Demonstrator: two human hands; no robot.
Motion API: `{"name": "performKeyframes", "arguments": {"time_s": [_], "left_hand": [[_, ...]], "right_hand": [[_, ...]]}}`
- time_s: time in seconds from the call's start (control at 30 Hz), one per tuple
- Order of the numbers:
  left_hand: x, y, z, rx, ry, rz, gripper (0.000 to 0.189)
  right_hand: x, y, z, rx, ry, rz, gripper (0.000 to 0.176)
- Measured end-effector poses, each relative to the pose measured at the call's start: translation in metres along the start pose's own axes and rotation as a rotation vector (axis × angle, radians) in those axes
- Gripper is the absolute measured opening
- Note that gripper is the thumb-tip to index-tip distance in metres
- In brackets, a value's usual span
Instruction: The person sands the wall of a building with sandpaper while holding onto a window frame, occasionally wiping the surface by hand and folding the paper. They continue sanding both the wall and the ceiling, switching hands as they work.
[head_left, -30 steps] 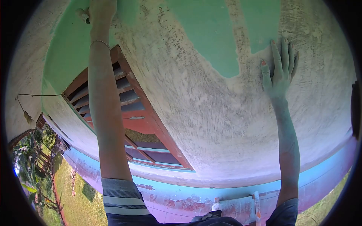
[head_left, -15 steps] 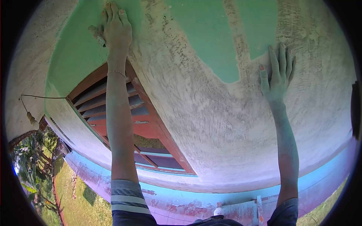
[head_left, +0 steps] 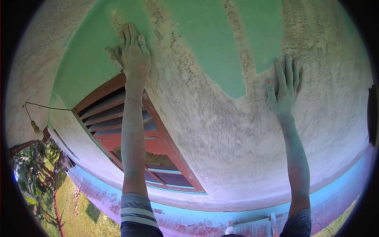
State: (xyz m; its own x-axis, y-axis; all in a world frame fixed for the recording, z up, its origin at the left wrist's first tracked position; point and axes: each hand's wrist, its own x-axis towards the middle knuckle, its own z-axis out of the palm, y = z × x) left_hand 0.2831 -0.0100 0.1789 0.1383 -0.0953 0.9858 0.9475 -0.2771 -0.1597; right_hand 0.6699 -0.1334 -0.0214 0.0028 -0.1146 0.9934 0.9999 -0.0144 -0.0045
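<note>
My left hand [head_left: 135, 57] presses against the green painted wall [head_left: 85, 59], just above the top corner of a wooden window. From under its outer edge sticks a rough grey roll-shaped piece [head_left: 112, 56], perhaps rolled sandpaper; the rest is hidden by the palm. A worn strip with bare specks [head_left: 117, 19] lies above those fingertips. My right hand [head_left: 285, 91] rests flat with spread fingers on the whitish scraped wall [head_left: 221, 146], below a remaining green patch [head_left: 264, 47]. Pale dust coats both hands and forearms.
The red-brown window frame [head_left: 173, 154] with slats [head_left: 108, 112] lies beneath my left forearm. A bulb on a wire [head_left: 36, 130] hangs at left. A blue-and-pink lower wall band [head_left: 189, 217] runs along the bottom; grass [head_left: 81, 209] and plants [head_left: 33, 170] are at lower left.
My left hand has slid down the wall with the grey piece, uncovering the worn strip above it. My right hand keeps its place on the wall; the view has shifted slightly.
</note>
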Motion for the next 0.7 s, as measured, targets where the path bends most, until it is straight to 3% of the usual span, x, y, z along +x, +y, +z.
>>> {"name": "performKeyframes", "arguments": {"time_s": [0.1,0.2,0.3,0.43,0.5,0.57,0.7], "left_hand": [[0.09,-0.024,0.006,-0.064,0.001,-0.03,0.06],[0.128,-0.04,0.017,-0.002,-0.022,-0.054,0.06],[0.066,-0.015,0.002,-0.144,-0.029,-0.061,0.061],[-0.064,0.039,-0.017,0.009,-0.104,-0.093,0.059],[-0.062,0.035,-0.012,-0.016,-0.073,-0.064,0.057],[-0.037,0.024,-0.005,-0.032,-0.011,-0.049,0.057],[0.1,-0.03,0.015,-0.068,0.029,-0.055,0.058]], "right_hand": [[0.001,-0.002,-0.002,0.007,-0.012,0.013,0.058],[0.0,-0.001,0.0,0.01,0.005,0.007,0.058],[0.0,-0.002,-0.001,0.014,-0.004,0.017,0.057],[0.0,-0.002,-0.002,0.026,0.001,0.004,0.057],[0.002,-0.003,-0.007,0.011,-0.005,-0.002,0.057],[0.004,0.002,-0.002,0.028,0.012,0.007,0.057],[0.001,0.0,-0.002,0.06,0.03,0.015,0.056]]}}
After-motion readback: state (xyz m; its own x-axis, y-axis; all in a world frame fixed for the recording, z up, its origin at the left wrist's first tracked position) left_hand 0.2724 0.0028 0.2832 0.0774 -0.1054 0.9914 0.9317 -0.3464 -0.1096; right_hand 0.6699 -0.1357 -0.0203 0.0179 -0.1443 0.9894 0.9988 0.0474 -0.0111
